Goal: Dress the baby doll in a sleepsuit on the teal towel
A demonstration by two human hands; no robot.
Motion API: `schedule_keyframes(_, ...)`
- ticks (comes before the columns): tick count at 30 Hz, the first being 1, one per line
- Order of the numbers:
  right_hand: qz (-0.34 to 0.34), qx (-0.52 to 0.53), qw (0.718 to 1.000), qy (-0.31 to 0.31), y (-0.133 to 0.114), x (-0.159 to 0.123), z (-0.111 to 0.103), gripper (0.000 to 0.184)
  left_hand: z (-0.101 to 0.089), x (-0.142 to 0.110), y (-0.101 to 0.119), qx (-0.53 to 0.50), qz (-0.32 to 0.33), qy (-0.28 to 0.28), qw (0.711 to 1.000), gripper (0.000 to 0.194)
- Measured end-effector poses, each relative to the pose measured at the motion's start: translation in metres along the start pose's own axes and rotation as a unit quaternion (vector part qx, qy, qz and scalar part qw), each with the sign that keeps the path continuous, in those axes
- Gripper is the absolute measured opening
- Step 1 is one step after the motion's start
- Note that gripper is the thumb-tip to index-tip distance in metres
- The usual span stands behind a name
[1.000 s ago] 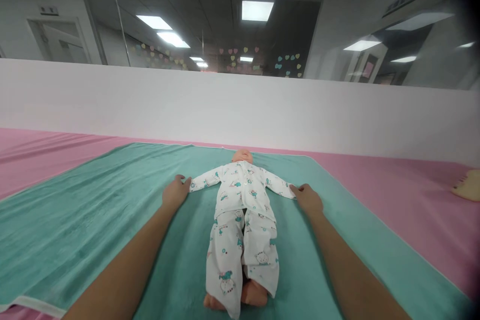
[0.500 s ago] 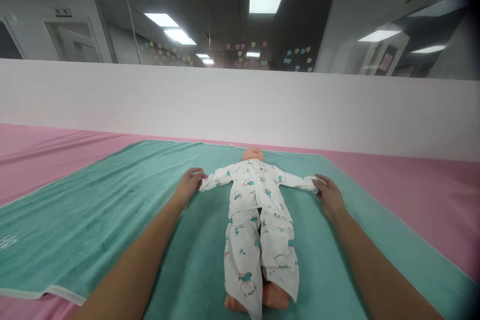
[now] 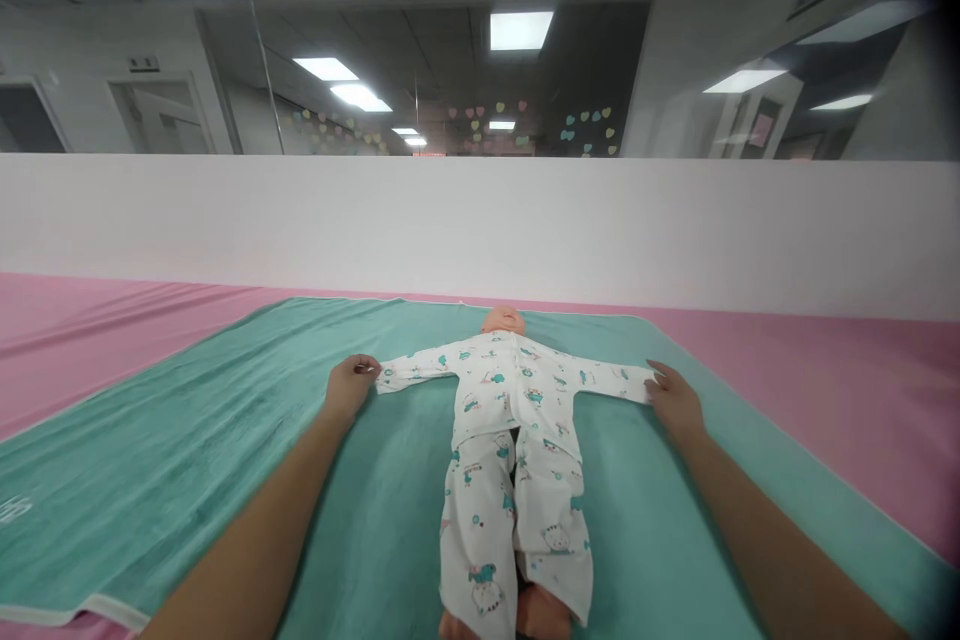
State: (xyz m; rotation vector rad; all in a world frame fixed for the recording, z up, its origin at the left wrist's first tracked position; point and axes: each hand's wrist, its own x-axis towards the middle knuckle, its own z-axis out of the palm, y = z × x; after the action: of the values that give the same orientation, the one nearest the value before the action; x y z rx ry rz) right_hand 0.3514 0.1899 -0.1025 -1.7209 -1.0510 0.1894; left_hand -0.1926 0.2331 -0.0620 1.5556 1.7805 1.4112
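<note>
A baby doll (image 3: pixel 504 320) lies on its back on a green blanket (image 3: pixel 375 520), its head toward the wall. It wears a white patterned long-sleeved top (image 3: pixel 487 390) and matching trousers (image 3: pixel 480 530); bare feet show at the hems. My left hand (image 3: pixel 352 386) pinches the cuff of the sleeve on the left (image 3: pixel 416 368). At the other side, my right hand (image 3: pixel 675 402) grips the end of the sleeve on the right (image 3: pixel 615 380). Both sleeves are stretched straight out sideways, and the doll's hands are hidden.
A pink sheet (image 3: pixel 810 390) lies under the blanket and shows on both sides. Behind the doll's head rises a low white wall (image 3: pixel 480 230), with a glass pane above it reflecting ceiling lights (image 3: pixel 521 31).
Both hands have moved outward, pulling the sleeves longer and straighter. The camera has tilted up slightly, so the scene sits lower in view.
</note>
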Motion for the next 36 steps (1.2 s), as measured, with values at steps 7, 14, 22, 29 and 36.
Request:
schedule_keyframes(7, 0.005, -0.09, 0.996, -0.02, -0.007, 0.0, 0.002, 0.05, 0.009, 0.004, -0.001, 0.158, 0.039, -0.009, 0.987, 0.022)
schedule_keyframes(14, -0.102, -0.138, 0.985, -0.006, -0.062, -0.063, -0.005, 0.029, 0.01, -0.031, 0.019, 0.244, 0.139, -0.012, 0.96, 0.034)
schedule_keyframes(22, -0.29, -0.035, 0.88, -0.376, -0.132, -0.231, -0.055, 0.029, -0.02, -0.22, 0.071, 0.048, 0.099, -0.303, 0.947, 0.035)
schedule_keyframes(29, -0.261, -0.034, 0.878, -0.4, -0.12, -0.25, -0.06, 0.016, -0.011, -0.276, 0.087, 0.165, 0.127, -0.231, 0.951, 0.034)
schedule_keyframes(36, -0.24, 0.049, 0.899, -0.364, -0.14, -0.274, -0.082, 0.016, 0.01, -0.289, 0.12, 0.072, 0.047, -0.194, 0.977, 0.024)
